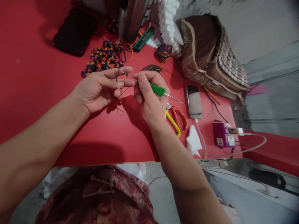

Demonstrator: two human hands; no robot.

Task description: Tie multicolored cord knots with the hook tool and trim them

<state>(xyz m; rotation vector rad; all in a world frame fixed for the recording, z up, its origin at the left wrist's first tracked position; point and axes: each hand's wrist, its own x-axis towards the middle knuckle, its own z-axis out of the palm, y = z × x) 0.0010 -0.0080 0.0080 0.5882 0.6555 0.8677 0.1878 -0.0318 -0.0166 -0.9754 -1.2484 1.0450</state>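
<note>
My right hand (151, 93) is closed around the green handle of a crochet hook (158, 89), whose metal shafts stick out at both ends. The hook's left tip meets a strand of multicoloured yarn (125, 77) at my left fingers. My left hand (102, 88) pinches that yarn between thumb and fingers, with the index finger raised. A small orange loop of the yarn hangs below the left fingertips. Behind my hands are a pile of knotted dark and orange yarn pieces (100, 59) and a wound yarn bundle (163, 51). Another yarn bundle (152, 68) is partly hidden by my right hand.
Scissors (176, 119) with red and yellow handles lie right of my right hand, near a charging phone (194, 101) and white paper (193, 141). A purple power adapter (223, 135), brown bag (210, 56), green cutter (143, 39), steel bottle (130, 21) and black object (76, 32) stand around.
</note>
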